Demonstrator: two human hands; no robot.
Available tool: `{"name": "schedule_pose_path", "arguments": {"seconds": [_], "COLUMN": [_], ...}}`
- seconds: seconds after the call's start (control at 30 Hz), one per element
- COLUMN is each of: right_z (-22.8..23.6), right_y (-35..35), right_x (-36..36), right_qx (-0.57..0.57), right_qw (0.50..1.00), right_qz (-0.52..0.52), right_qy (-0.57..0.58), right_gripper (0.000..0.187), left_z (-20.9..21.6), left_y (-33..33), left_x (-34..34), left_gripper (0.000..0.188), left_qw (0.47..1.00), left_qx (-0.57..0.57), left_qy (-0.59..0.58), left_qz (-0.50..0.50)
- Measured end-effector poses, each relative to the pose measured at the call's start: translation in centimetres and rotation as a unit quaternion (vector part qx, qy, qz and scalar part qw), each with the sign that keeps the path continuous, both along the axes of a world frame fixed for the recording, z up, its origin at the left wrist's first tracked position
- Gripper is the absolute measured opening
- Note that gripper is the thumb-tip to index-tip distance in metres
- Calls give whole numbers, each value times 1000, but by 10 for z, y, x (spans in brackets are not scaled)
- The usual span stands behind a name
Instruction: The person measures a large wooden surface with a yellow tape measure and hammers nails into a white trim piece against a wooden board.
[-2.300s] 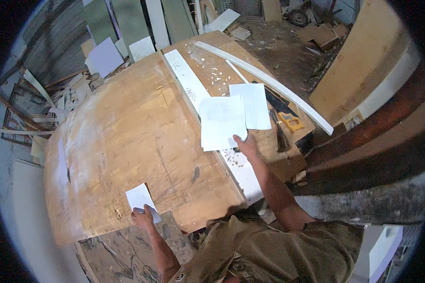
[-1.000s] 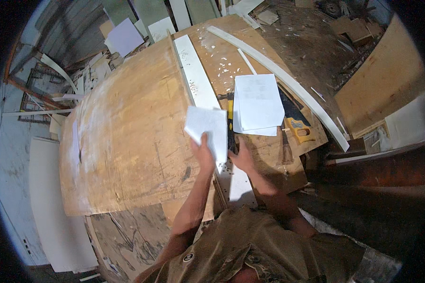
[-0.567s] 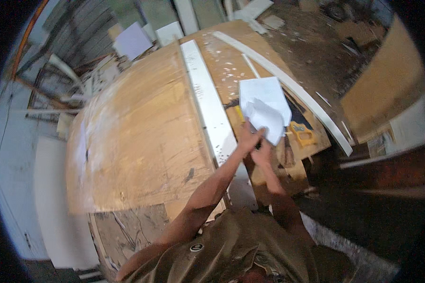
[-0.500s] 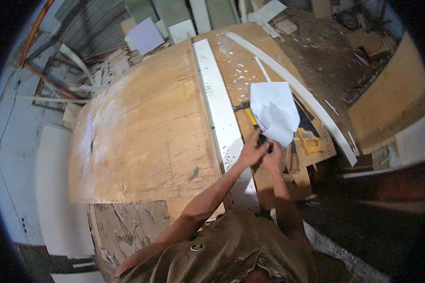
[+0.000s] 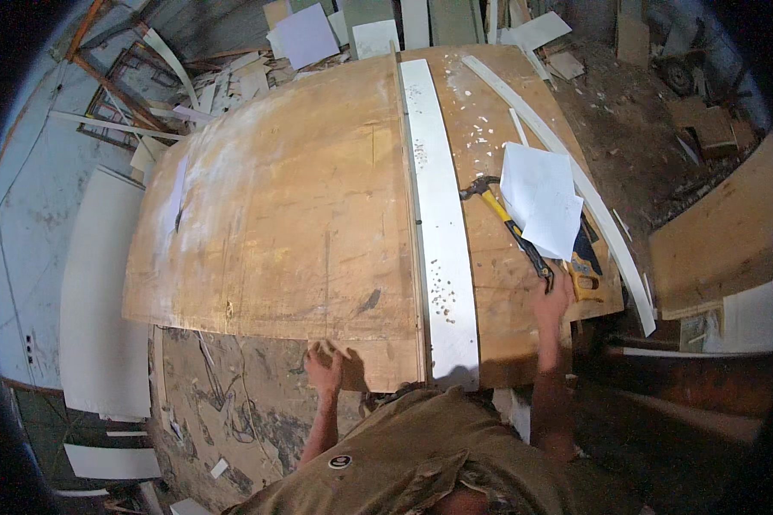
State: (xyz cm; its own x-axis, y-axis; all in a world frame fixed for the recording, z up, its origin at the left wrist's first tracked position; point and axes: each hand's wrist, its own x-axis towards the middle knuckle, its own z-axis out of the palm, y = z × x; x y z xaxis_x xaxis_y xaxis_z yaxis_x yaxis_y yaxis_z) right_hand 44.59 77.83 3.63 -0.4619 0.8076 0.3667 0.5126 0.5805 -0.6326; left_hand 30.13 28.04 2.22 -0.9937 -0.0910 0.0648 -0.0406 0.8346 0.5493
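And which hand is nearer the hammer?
Right. The right hand is beside the hammer, at its grip end; the left hand is farther left, at the edge of the plywood.

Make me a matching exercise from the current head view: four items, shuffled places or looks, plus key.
1. hammer
2. paper sheets
3. long white board
4. left hand

A. lying just right of the hammer
B. at the near edge of the brown wooden sheet
C. yellow-and-black handle
D. speckled, left of the hammer

Pairs: 1-C, 2-A, 3-D, 4-B
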Motion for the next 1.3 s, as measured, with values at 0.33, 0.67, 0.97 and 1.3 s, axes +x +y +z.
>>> {"name": "schedule_pose_path", "arguments": {"seconds": [0.33, 0.67, 0.97, 1.3], "right_z": [-18, -43, -55, 23], "right_y": [-35, -103, -94, -125], "right_x": [193, 153, 169, 165], "right_qx": [-206, -305, -174, -115], "right_qw": [931, 896, 896, 921], "right_qz": [-288, -97, -223, -208], "right_qy": [-82, 309, 343, 309], "right_gripper": [49, 59, 41, 33], "left_z": [-41, -74, -128, -201], "left_y": [-40, -56, -44, -36], "left_x": [-15, -37, -35, -35], "left_gripper": [47, 74, 65, 52], "left_qw": [993, 983, 973, 967], "left_qx": [-77, -2, 21, -53], "left_qy": [19, -181, -229, -245], "left_qz": [-89, 26, 29, -49]}}
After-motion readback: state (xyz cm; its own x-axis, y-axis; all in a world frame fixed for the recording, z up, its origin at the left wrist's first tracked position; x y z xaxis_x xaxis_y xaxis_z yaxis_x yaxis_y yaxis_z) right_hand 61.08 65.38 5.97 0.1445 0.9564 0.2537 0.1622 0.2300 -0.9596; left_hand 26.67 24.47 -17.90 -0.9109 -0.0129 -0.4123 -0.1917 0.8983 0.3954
